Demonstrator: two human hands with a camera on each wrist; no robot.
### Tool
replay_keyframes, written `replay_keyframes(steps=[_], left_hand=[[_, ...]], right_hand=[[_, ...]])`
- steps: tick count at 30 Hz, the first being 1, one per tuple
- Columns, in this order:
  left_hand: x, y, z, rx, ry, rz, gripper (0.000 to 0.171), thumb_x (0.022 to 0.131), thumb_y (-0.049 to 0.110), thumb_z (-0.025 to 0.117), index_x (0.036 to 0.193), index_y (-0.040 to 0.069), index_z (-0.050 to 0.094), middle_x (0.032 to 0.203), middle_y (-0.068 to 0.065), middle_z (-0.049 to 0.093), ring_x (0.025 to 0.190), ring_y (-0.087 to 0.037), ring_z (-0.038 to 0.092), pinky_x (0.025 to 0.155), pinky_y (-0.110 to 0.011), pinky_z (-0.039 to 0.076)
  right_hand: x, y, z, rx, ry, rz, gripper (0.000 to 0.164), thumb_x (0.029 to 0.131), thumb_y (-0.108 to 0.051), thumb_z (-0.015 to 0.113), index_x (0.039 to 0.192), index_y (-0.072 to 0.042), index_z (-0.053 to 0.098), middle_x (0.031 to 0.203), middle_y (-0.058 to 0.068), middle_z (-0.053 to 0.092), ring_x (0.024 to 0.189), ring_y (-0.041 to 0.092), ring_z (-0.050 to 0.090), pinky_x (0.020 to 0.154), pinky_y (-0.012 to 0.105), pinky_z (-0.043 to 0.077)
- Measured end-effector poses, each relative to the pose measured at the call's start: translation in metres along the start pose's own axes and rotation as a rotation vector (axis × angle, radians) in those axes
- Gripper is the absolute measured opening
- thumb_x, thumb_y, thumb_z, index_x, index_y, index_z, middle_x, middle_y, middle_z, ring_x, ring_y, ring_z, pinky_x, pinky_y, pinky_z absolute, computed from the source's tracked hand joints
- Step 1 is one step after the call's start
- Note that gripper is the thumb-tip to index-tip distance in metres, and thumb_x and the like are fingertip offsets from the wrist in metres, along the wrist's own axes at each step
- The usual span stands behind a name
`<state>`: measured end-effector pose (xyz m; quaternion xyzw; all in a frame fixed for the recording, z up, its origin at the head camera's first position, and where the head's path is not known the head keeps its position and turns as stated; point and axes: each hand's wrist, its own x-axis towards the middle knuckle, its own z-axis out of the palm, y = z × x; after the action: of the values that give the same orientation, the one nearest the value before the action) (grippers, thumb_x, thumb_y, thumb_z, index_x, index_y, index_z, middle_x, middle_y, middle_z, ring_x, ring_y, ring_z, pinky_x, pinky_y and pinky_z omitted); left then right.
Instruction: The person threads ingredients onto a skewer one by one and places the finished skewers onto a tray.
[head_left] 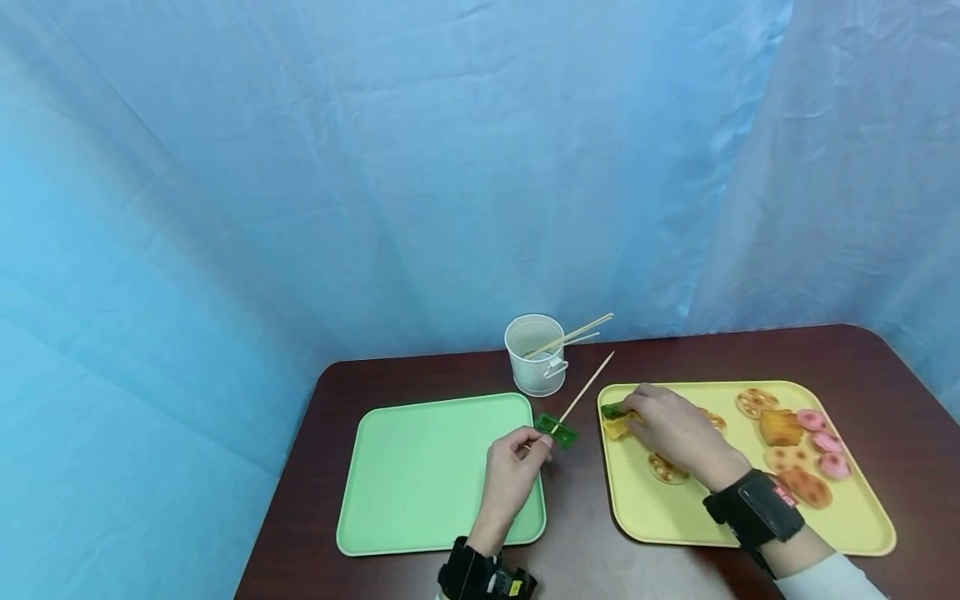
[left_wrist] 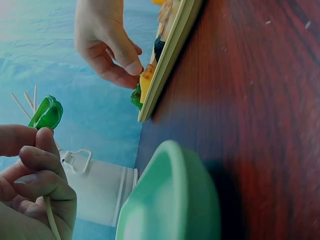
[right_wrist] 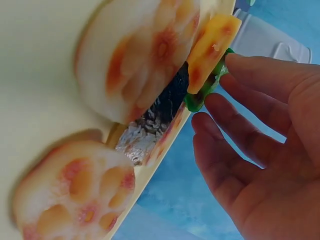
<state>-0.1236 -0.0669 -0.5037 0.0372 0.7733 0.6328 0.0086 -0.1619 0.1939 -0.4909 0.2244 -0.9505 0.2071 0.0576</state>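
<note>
A wooden skewer is pinched in my left hand, its tip pointing up and away. A green pepper piece is threaded on it, just beyond the fingertips. My right hand reaches over the far left corner of the yellow tray. In the right wrist view, its thumb and index finger pinch the edge of another green pepper piece. Against that piece leans a yellow pepper piece. Lotus root slices lie close by, with a dark piece partly hidden under one.
On the left lies a green tray. A white bucket with several skewers stands behind the trays. Toward the yellow tray's right side are pink rings, a golden-brown block and a brown oval piece.
</note>
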Motion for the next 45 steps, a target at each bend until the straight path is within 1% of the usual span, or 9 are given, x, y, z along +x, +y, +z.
replay_keyframes(steps=[6, 10, 16, 19, 23, 28, 34, 39, 45], left_hand=[[0.0, -0.002, 0.002, -0.007, -0.002, 0.019, 0.021, 0.095, 0.016, 0.068, 0.087, -0.002, 0.073, 0.073, -0.015, 0.07, 0.048, -0.002, 0.04, 0.046, -0.019, 0.03], [-0.001, -0.003, 0.003, -0.018, 0.005, 0.01, 0.021, 0.095, 0.015, 0.067, 0.087, -0.003, 0.073, 0.074, -0.021, 0.069, 0.048, -0.002, 0.042, 0.047, -0.018, 0.03], [-0.002, -0.004, 0.003, -0.03, -0.001, -0.019, 0.021, 0.096, 0.014, 0.067, 0.089, -0.005, 0.073, 0.077, -0.027, 0.068, 0.048, -0.004, 0.042, 0.047, -0.018, 0.03], [-0.003, -0.004, 0.004, -0.024, -0.007, -0.025, 0.021, 0.096, 0.015, 0.067, 0.089, -0.004, 0.073, 0.076, -0.026, 0.067, 0.048, -0.004, 0.042, 0.046, -0.019, 0.03], [-0.003, -0.005, 0.004, -0.014, -0.003, -0.025, 0.019, 0.096, 0.015, 0.069, 0.087, -0.002, 0.073, 0.075, -0.022, 0.068, 0.048, -0.004, 0.043, 0.046, -0.019, 0.031], [-0.003, -0.004, 0.004, -0.015, 0.013, -0.023, 0.018, 0.095, 0.014, 0.071, 0.087, -0.002, 0.073, 0.075, -0.018, 0.07, 0.047, -0.003, 0.045, 0.046, -0.018, 0.032], [-0.003, -0.005, 0.003, -0.007, 0.019, -0.023, 0.017, 0.095, 0.013, 0.07, 0.086, -0.001, 0.074, 0.074, -0.019, 0.07, 0.045, -0.002, 0.045, 0.045, -0.018, 0.032], [-0.003, -0.006, 0.003, 0.008, 0.013, -0.022, 0.018, 0.095, 0.014, 0.071, 0.085, -0.001, 0.073, 0.073, -0.019, 0.069, 0.046, -0.002, 0.045, 0.046, -0.018, 0.032], [-0.005, -0.006, 0.003, 0.007, 0.005, -0.033, 0.018, 0.095, 0.014, 0.07, 0.086, -0.002, 0.073, 0.072, -0.016, 0.068, 0.047, -0.003, 0.045, 0.046, -0.018, 0.032]], right_hand=[[0.001, -0.001, 0.0, -0.026, -0.029, 0.01, 0.019, 0.089, -0.006, 0.078, 0.109, -0.006, 0.075, 0.098, 0.005, 0.064, 0.082, 0.021, 0.063, 0.069, 0.038, 0.053], [-0.001, 0.0, 0.002, -0.037, -0.029, 0.016, 0.018, 0.087, -0.006, 0.079, 0.105, -0.008, 0.075, 0.093, 0.003, 0.063, 0.078, 0.019, 0.062, 0.066, 0.037, 0.052], [-0.003, 0.002, 0.005, -0.078, -0.007, -0.038, 0.02, 0.081, -0.008, 0.085, 0.099, -0.011, 0.076, 0.088, 0.001, 0.065, 0.077, 0.022, 0.063, 0.064, 0.038, 0.053], [-0.003, 0.003, 0.005, -0.105, 0.003, -0.068, 0.022, 0.08, -0.012, 0.089, 0.099, -0.011, 0.078, 0.086, 0.0, 0.065, 0.076, 0.023, 0.062, 0.063, 0.038, 0.051], [-0.004, 0.003, 0.004, -0.104, -0.021, -0.077, 0.019, 0.079, -0.014, 0.089, 0.096, -0.013, 0.078, 0.084, -0.002, 0.061, 0.074, 0.02, 0.058, 0.062, 0.035, 0.047], [-0.006, 0.002, 0.001, -0.011, -0.082, -0.03, 0.011, 0.083, -0.015, 0.086, 0.09, -0.016, 0.077, 0.084, -0.006, 0.059, 0.075, 0.013, 0.054, 0.064, 0.03, 0.045], [-0.008, 0.001, -0.008, 0.142, -0.148, 0.085, 0.008, 0.09, -0.021, 0.082, 0.092, -0.019, 0.075, 0.087, -0.009, 0.066, 0.074, 0.007, 0.056, 0.066, 0.031, 0.048], [-0.013, 0.005, -0.015, 0.238, -0.11, 0.19, 0.009, 0.095, -0.028, 0.077, 0.098, -0.021, 0.074, 0.084, -0.011, 0.066, 0.073, 0.007, 0.059, 0.065, 0.032, 0.048], [-0.02, 0.011, -0.018, 0.412, -0.004, 0.284, 0.029, 0.099, -0.044, 0.069, 0.111, -0.018, 0.075, 0.09, -0.003, 0.071, 0.08, 0.016, 0.065, 0.069, 0.032, 0.05]])
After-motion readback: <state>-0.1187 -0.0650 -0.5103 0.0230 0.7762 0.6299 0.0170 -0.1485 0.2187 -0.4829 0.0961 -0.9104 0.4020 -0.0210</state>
